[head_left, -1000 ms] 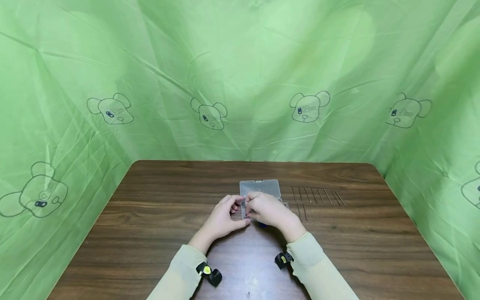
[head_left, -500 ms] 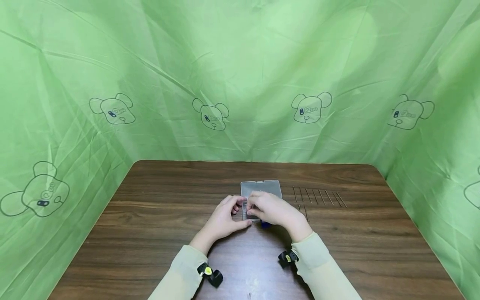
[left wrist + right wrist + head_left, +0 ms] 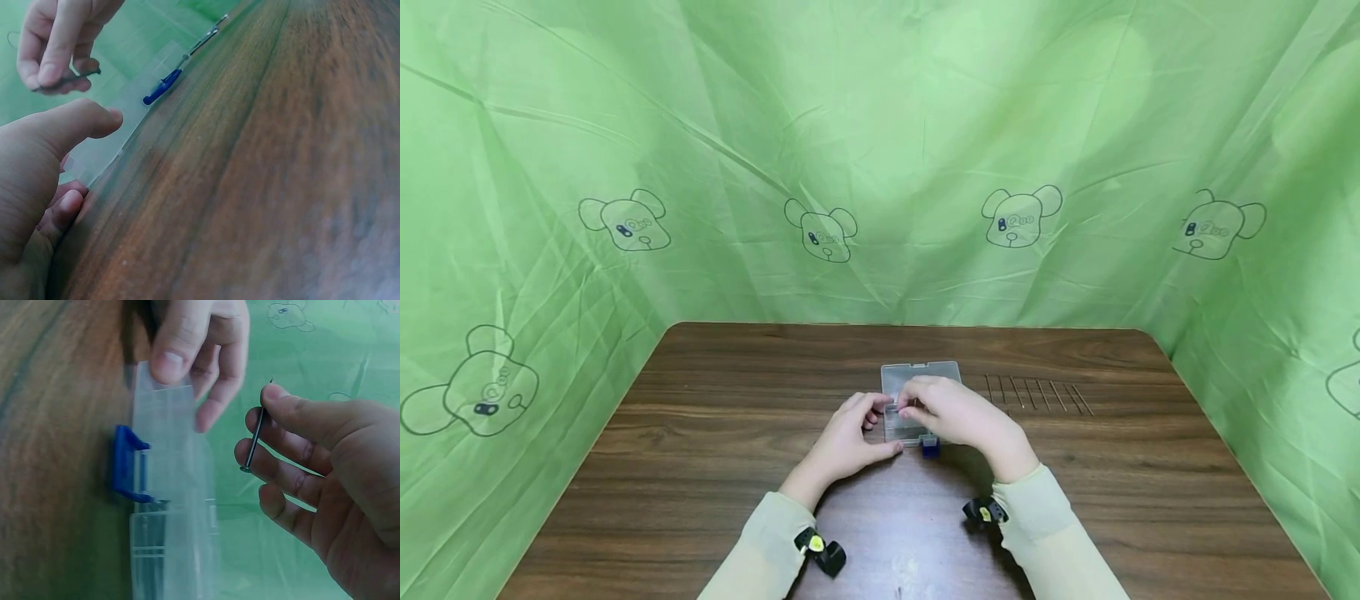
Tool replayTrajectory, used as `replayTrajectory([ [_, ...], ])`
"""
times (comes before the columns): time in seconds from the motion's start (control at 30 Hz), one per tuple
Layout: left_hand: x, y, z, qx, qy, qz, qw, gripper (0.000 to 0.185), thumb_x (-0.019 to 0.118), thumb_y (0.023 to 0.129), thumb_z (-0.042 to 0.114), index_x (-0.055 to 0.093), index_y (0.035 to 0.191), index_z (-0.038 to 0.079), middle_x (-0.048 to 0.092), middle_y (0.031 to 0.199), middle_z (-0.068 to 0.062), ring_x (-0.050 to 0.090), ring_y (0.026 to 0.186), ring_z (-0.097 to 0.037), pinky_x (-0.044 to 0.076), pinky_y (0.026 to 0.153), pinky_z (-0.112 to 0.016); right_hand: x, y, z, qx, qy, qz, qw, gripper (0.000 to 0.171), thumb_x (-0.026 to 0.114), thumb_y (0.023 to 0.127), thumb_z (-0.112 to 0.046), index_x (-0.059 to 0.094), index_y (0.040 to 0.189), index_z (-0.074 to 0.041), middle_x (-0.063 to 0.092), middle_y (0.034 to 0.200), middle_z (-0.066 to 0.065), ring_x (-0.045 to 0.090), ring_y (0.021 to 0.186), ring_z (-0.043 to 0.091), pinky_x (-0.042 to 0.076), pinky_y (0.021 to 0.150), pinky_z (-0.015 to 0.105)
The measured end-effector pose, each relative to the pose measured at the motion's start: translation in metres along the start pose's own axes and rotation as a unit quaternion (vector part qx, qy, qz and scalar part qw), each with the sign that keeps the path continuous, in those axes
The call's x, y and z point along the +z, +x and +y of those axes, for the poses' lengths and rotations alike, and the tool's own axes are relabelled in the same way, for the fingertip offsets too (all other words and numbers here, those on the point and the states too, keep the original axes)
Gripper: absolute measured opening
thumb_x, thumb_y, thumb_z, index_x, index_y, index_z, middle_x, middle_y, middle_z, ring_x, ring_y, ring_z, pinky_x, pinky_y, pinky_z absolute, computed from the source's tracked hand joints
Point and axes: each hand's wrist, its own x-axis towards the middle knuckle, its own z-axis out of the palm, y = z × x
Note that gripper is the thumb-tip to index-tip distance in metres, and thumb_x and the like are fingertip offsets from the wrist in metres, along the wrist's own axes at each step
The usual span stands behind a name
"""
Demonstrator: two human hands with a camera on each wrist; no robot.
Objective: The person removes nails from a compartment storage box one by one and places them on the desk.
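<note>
A clear plastic box [image 3: 904, 433] with its lid [image 3: 910, 372] folded back lies on the table. A blue latch [image 3: 128, 462] is on its near side. At the box's left end, my left hand [image 3: 842, 437] holds it, thumb by the front corner and fingers by the back. Above the box my right hand [image 3: 958, 417] pinches a nail [image 3: 255, 440] between thumb and fingers. The nail's flat head points down and its tip pokes up past the thumb in the right wrist view. In the left wrist view the nail [image 3: 72, 80] is clear of the box.
To the right of the box, several nails [image 3: 1036, 393] lie in a row on the wooden table [image 3: 715, 433]. Green cloth [image 3: 917, 283] hangs behind the table and at both sides. Each sleeve carries a black wrist camera, such as the left one [image 3: 822, 550].
My right hand has lifted and shifted right, away from the box's left end, and more of the box and the blue latch now shows. The left hand has stayed in place.
</note>
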Motion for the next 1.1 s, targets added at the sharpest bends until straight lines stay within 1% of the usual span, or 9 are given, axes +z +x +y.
replayTrajectory([
  [0.17,0.001,0.0,0.0,-0.002,-0.003,-0.003,1.0,0.068,0.096,0.084,0.036,0.065,0.142,0.016,0.062,0.117,0.006,0.059,0.098,-0.009,0.054,0.088,-0.031,-0.012,-0.003,-0.01,0.011,0.002,0.013,1.0,0.009,0.07,0.109,-0.018,0.073,0.113,-0.012,0.073,0.107,-0.005,0.069,0.1,0.01,0.059,0.093,0.038],
  [0.3,0.001,0.0,0.001,-0.001,-0.01,-0.005,0.9999,0.067,0.096,0.084,0.033,0.066,0.14,0.015,0.063,0.119,0.005,0.06,0.098,-0.01,0.055,0.089,-0.032,-0.023,-0.008,-0.022,0.013,0.009,0.026,1.0,0.01,0.068,0.109,-0.017,0.072,0.116,-0.01,0.073,0.108,-0.004,0.069,0.101,0.01,0.06,0.093,0.038],
  [0.4,0.0,0.0,0.002,-0.001,-0.012,-0.005,0.9999,0.067,0.096,0.083,0.032,0.066,0.14,0.014,0.063,0.118,0.004,0.06,0.098,-0.011,0.054,0.089,-0.031,-0.031,-0.013,-0.03,0.02,0.008,0.035,0.999,0.01,0.066,0.109,-0.015,0.07,0.118,-0.011,0.073,0.109,-0.004,0.069,0.102,0.01,0.06,0.093,0.037],
  [0.53,-0.001,-0.001,0.002,0.0,-0.006,-0.002,1.0,0.068,0.097,0.083,0.034,0.067,0.14,0.014,0.062,0.115,0.004,0.059,0.096,-0.011,0.054,0.087,-0.03,-0.042,-0.023,-0.035,0.031,0.001,0.042,0.999,0.01,0.065,0.109,-0.013,0.069,0.118,-0.013,0.071,0.109,-0.006,0.067,0.099,0.008,0.06,0.091,0.036],
  [0.67,-0.001,0.0,0.001,0.002,-0.003,0.006,1.0,0.069,0.098,0.082,0.035,0.067,0.14,0.014,0.061,0.111,0.004,0.058,0.095,-0.011,0.053,0.087,-0.03,-0.054,-0.038,-0.03,0.045,-0.008,0.045,0.998,0.009,0.066,0.106,-0.012,0.067,0.114,-0.013,0.067,0.103,-0.007,0.064,0.092,0.006,0.06,0.085,0.034],
  [0.77,0.001,0.0,0.001,-0.003,-0.003,0.006,1.0,0.07,0.098,0.082,0.034,0.067,0.141,0.015,0.06,0.11,0.006,0.057,0.095,-0.01,0.053,0.087,-0.03,-0.063,-0.052,-0.021,0.058,-0.017,0.053,0.997,0.009,0.068,0.104,-0.011,0.066,0.112,-0.013,0.066,0.099,-0.008,0.063,0.09,0.006,0.06,0.083,0.035],
  [0.87,0.001,-0.002,0.001,-0.008,-0.002,0.003,1.0,0.07,0.098,0.082,0.035,0.067,0.141,0.015,0.059,0.11,0.007,0.057,0.095,-0.01,0.052,0.087,-0.029,-0.072,-0.067,-0.009,0.071,-0.034,0.068,0.995,0.01,0.069,0.102,-0.009,0.067,0.111,-0.013,0.066,0.099,-0.009,0.064,0.09,0.008,0.06,0.083,0.037],
  [1.0,0.0,-0.002,0.001,-0.007,0.003,0.003,1.0,0.069,0.098,0.082,0.034,0.067,0.141,0.015,0.059,0.111,0.006,0.057,0.095,-0.01,0.052,0.087,-0.029,-0.084,-0.088,0.004,0.105,-0.055,0.093,0.989,0.01,0.069,0.1,-0.008,0.066,0.106,-0.016,0.063,0.095,-0.01,0.062,0.087,0.009,0.057,0.079,0.036],
  [1.1,0.0,-0.002,0.002,-0.006,0.001,0.002,1.0,0.069,0.098,0.082,0.034,0.067,0.141,0.014,0.06,0.11,0.006,0.057,0.095,-0.01,0.052,0.087,-0.029,-0.088,-0.102,0.011,0.142,-0.057,0.112,0.982,0.008,0.069,0.101,-0.009,0.065,0.104,-0.016,0.061,0.091,-0.009,0.058,0.082,0.008,0.054,0.073,0.033],
])
